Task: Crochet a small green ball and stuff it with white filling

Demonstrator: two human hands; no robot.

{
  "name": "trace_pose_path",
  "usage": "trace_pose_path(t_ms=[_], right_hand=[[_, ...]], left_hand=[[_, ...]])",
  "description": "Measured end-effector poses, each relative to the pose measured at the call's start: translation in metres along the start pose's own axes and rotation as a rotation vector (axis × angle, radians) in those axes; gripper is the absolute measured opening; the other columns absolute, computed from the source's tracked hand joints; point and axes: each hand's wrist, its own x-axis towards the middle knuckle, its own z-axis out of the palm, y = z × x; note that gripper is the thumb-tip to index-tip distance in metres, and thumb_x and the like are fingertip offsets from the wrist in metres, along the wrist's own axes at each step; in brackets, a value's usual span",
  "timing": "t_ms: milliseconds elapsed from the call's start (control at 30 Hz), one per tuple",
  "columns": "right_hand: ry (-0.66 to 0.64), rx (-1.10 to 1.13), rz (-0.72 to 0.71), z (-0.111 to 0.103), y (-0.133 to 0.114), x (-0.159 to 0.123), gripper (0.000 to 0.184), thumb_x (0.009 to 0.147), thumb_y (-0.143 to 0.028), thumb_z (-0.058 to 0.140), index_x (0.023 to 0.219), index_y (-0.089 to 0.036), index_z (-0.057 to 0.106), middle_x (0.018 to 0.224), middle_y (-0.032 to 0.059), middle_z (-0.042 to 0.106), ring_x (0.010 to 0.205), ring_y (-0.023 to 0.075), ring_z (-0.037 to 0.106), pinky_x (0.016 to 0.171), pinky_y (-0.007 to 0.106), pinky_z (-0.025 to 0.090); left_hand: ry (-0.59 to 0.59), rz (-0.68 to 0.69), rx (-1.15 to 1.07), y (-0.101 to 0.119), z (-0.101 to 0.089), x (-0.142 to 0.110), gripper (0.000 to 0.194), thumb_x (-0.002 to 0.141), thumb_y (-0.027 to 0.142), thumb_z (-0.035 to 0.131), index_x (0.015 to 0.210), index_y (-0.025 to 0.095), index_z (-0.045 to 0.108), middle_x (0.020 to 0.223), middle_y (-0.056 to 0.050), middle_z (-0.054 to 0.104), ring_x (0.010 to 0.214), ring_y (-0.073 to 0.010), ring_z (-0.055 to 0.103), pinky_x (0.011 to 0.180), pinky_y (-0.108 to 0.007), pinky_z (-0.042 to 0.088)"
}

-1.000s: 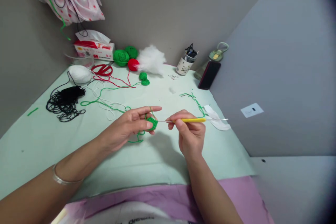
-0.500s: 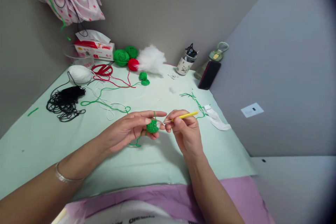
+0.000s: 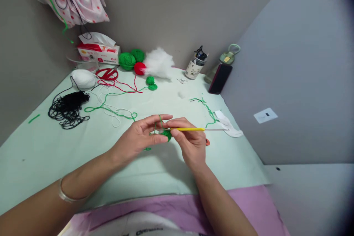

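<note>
A small green crocheted piece (image 3: 167,136) is pinched in my left hand (image 3: 141,132), partly hidden behind the thumb and the other hand. A strand of green yarn (image 3: 160,120) loops over my raised left index finger. My right hand (image 3: 190,142) is closed on a crochet hook (image 3: 188,129) with a yellow grip; its shaft lies nearly level, one metal end pointing right. The other end reaches the green piece, where the tip is hard to make out. Both hands nearly touch above the table. A small orange-red item (image 3: 207,142) shows just beyond my right hand.
Black yarn (image 3: 72,107), a white yarn ball (image 3: 83,79), red scissors (image 3: 107,74) and a tissue box (image 3: 98,52) lie left. Green balls (image 3: 127,61) and white stuffing (image 3: 159,63) are at the back. A pen cup (image 3: 193,69), phone (image 3: 220,78) and white cloth piece (image 3: 228,124) are right.
My hands have come closer together. The hook has swung from slanting to nearly level, and the green piece has turned and is more covered. The orange-red item has come into view.
</note>
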Motion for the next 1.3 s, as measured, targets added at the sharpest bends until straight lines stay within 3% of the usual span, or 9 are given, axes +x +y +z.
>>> trace_pose_path(t_ms=[200,400,533,667,767,867,967,1133,1300], right_hand=[[-0.077,0.052,0.044,-0.003,0.0,0.003,0.013,0.089,-0.021,0.074,0.099,-0.03,0.079,0.097,0.003,0.072,0.097,0.0185,0.066,0.087,0.035,0.052],[-0.071,0.18,0.323,0.0,0.003,0.006,0.022,0.082,-0.033,0.081,0.102,-0.027,0.078,0.082,-0.0011,0.061,0.075,0.0125,0.059,0.068,0.025,0.049],[-0.114,0.298,0.515,-0.002,0.009,0.008,0.022,0.082,-0.039,0.08,0.096,-0.022,0.077,0.083,0.0013,0.069,0.075,0.0136,0.061,0.065,0.025,0.048],[-0.078,0.402,0.662,-0.003,0.012,0.011,0.027,0.072,-0.041,0.087,0.081,-0.019,0.075,0.076,0.0012,0.068,0.068,0.0121,0.057,0.058,0.023,0.043],[-0.053,0.475,0.674,-0.004,0.012,0.014,0.029,0.069,-0.042,0.089,0.076,-0.019,0.072,0.067,-0.002,0.062,0.061,0.01,0.051,0.055,0.021,0.039],[-0.063,0.496,0.666,-0.005,0.011,0.016,0.03,0.071,-0.042,0.088,0.075,-0.018,0.071,0.058,-0.006,0.053,0.053,0.007,0.041,0.052,0.02,0.035],[-0.101,0.481,0.681,-0.008,0.01,0.016,0.031,0.072,-0.044,0.087,0.075,-0.018,0.069,0.054,-0.0074,0.049,0.05,0.0065,0.038,0.05,0.021,0.032],[-0.106,0.449,0.688,-0.01,0.01,0.015,0.034,0.072,-0.046,0.086,0.074,-0.017,0.068,0.051,-0.0082,0.045,0.047,0.0063,0.038,0.048,0.021,0.031],[-0.089,0.45,0.684,-0.01,0.015,0.016,0.033,0.07,-0.044,0.088,0.074,-0.018,0.069,0.054,-0.0076,0.047,0.048,0.0056,0.038,0.048,0.02,0.031]], left_hand=[[0.127,0.159,0.223,0.0,0.004,-0.002,0.058,0.074,0.022,0.084,0.13,0.03,0.069,0.097,0.001,0.054,0.095,-0.0157,0.058,0.092,-0.031,0.049],[0.095,0.128,0.335,-0.005,0.006,0.0,0.069,0.071,0.025,0.083,0.137,0.024,0.063,0.104,-0.003,0.06,0.1,-0.0212,0.06,0.093,-0.038,0.051],[0.087,0.096,0.358,-0.006,0.006,0.0,0.073,0.074,0.029,0.084,0.142,0.024,0.059,0.104,-0.003,0.062,0.101,-0.0228,0.062,0.095,-0.039,0.051],[0.083,0.136,0.449,-0.005,0.004,0.001,0.06,0.074,0.031,0.086,0.132,0.026,0.068,0.107,-0.004,0.067,0.107,-0.0248,0.062,0.102,-0.039,0.047],[0.034,0.127,0.423,-0.003,0.001,0.003,0.054,0.079,0.031,0.082,0.131,0.027,0.069,0.122,-0.007,0.067,0.116,-0.0265,0.059,0.106,-0.04,0.044],[-0.157,0.046,0.311,0.004,-0.009,0.003,0.059,0.089,0.031,0.072,0.146,0.031,0.057,0.141,-0.007,0.061,0.121,-0.0251,0.058,0.107,-0.039,0.043],[-0.287,-0.049,0.303,0.014,-0.02,0.0,0.053,0.099,0.034,0.057,0.152,0.034,0.049,0.136,-0.005,0.066,0.116,-0.0219,0.062,0.105,-0.037,0.044],[-0.279,-0.11,0.276,0.015,-0.023,0.002,0.053,0.102,0.041,0.051,0.154,0.029,0.048,0.12,-0.007,0.076,0.097,-0.0215,0.07,0.097,-0.036,0.05],[-0.225,0.018,0.274,0.001,-0.014,0.008,0.05,0.101,0.043,0.053,0.149,0.03,0.054,0.139,-0.006,0.068,0.123,-0.0255,0.063,0.104,-0.037,0.047]])
